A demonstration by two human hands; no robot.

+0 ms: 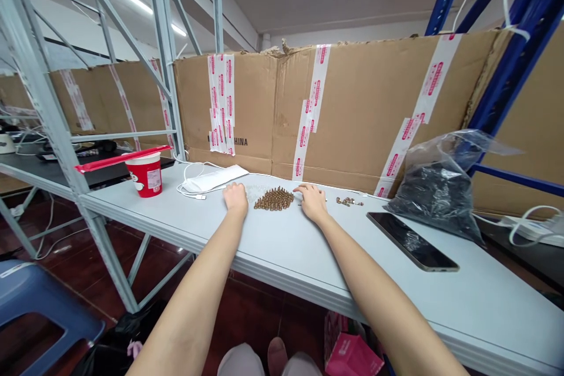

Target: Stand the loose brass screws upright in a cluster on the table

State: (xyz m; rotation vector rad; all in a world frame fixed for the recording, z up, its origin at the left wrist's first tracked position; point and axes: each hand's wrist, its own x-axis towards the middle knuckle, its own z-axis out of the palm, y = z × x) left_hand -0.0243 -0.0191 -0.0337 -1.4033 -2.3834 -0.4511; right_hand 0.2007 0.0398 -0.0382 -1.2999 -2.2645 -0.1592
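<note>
Tabletop: brass parts (clustered) between left hand and right hand.

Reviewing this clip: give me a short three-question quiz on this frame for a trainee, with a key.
1. True or false: the dark tablet lies on the table to the right of the right hand.
2. Which hand is nearer the small clear pieces, the left hand or the right?
3. Fill in the blank: the heap of brass-coloured parts lies between the two ____.

Key: 1. True. 2. The left hand. 3. Hands.
</note>
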